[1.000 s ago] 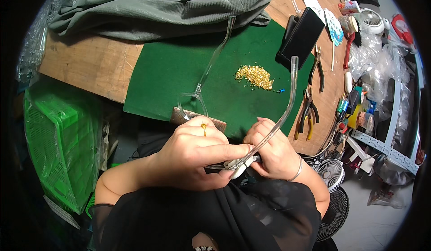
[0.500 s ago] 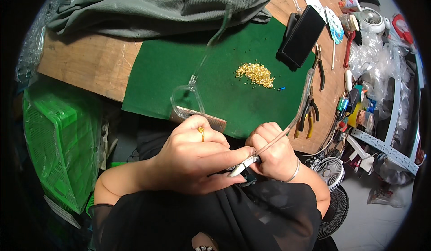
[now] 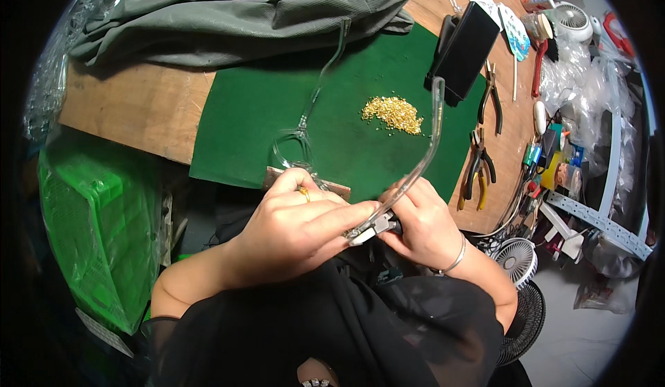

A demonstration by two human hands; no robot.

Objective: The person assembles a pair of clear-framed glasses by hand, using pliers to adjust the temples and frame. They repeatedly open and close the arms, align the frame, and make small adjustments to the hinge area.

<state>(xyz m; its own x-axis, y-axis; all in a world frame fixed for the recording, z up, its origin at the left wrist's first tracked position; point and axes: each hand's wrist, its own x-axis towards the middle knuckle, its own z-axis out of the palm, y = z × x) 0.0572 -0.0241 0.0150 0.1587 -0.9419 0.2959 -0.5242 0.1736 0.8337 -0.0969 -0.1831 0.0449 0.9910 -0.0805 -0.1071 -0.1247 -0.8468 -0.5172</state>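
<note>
Clear-framed eyeglasses (image 3: 294,134) lie across my hands, one temple stretching away over the green mat. My left hand (image 3: 298,217), with a gold ring, is closed on the frame, thumb and forefinger pinching near the hinge. The other clear temple (image 3: 424,162) rises from there past my right hand (image 3: 422,224). That hand is closed round what look like pliers (image 3: 381,225), with a silver head, a white pad and a dark handle. Their tip meets the frame by my left fingertips; the exact contact is hidden. A heap of tiny gold-coloured parts (image 3: 395,113) sits on the mat.
The green mat (image 3: 235,117) covers part of the wooden table. Two pairs of pliers (image 3: 492,100) and a black phone-like device (image 3: 465,48) are at the right. Grey cloth (image 3: 256,20) lies along the back. A green crate (image 3: 97,228) stands left, small fans (image 3: 516,259) right.
The near temple has swung to the left and now stands more upright, its tip close to the black device. Both hands have shifted slightly away from my body, still closed on the eyeglasses and pliers.
</note>
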